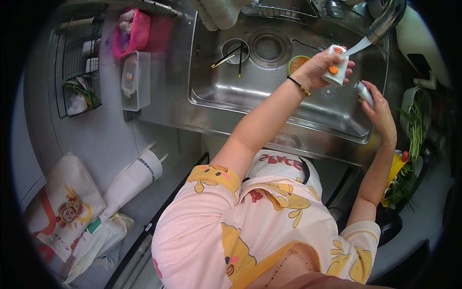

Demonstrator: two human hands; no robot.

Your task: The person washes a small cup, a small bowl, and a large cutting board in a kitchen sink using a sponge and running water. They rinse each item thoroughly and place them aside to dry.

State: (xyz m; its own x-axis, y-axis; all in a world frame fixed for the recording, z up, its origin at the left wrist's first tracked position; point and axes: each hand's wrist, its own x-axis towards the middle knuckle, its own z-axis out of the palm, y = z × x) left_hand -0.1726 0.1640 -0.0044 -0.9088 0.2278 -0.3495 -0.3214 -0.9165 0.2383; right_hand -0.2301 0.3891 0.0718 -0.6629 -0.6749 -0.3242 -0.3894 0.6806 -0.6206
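My left hand [319, 70] is wrapped around a white container [337, 76] with orange pictures on it. Water from the metal faucet [388, 22] runs onto the container and my fingers. To the right and a little lower, my right hand [379, 106] grips a small pale grey cylindrical piece [365, 94] at the sink's right side; what exactly it is, I cannot tell. Both hands look wet. Beneath my left wrist, partly covered, lies a green-rimmed round dish [299, 65] with an orange inside, in the stainless steel sink [245, 85].
A metal cup [235, 47] with several chopsticks stands left of the drain [270, 48]. Leafy greens [415, 126] and a yellow container [391, 177] line the right counter. At left are a pink basket [139, 29] and a clear plastic box [143, 79]. Bags [68, 180] rest lower left.
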